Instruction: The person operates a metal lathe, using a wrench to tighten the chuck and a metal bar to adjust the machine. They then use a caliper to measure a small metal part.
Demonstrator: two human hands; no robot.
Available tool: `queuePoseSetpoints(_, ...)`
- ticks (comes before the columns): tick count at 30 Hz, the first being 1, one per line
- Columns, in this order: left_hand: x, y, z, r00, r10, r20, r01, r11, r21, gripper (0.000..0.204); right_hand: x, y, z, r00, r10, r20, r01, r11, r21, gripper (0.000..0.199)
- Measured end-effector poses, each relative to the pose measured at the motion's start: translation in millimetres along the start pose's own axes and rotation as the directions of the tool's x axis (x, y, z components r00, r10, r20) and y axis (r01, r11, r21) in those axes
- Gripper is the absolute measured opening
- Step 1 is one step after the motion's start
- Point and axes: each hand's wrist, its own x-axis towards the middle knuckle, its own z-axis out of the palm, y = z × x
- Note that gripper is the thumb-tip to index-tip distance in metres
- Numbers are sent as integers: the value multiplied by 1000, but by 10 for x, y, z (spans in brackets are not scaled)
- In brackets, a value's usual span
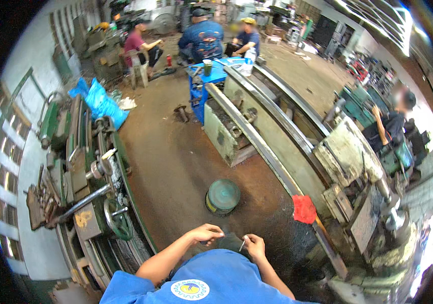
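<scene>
My left hand (207, 234) is in front of my chest with its fingers closed in a pinch. Something small and dark shows under the fingers, too little of it to name. Across a small gap, my right hand (255, 246) pinches a short, thin white stick (241, 247), much like a cigarette, which points down from the fingertips. Both forearms come in from the lower edge, beside my blue shirt (216, 271). Beyond the hands, a round tub with a green lid (223, 194) stands on the floor, touched by neither hand.
A lathe with a green handwheel (118, 219) stands at left. On the right runs a long machine bed (277, 172) with a red cloth (304, 209) over its rail. A blue cabinet (197, 93) stands ahead. Three people sit at the back; another person (386, 124) is at right.
</scene>
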Motion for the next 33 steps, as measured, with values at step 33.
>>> queuePoseSetpoints(33,1066,2687,-4371,896,205,-394,-381,813,-442,29,4446,-3806,2239,895,-288,341,299,954,22,23)
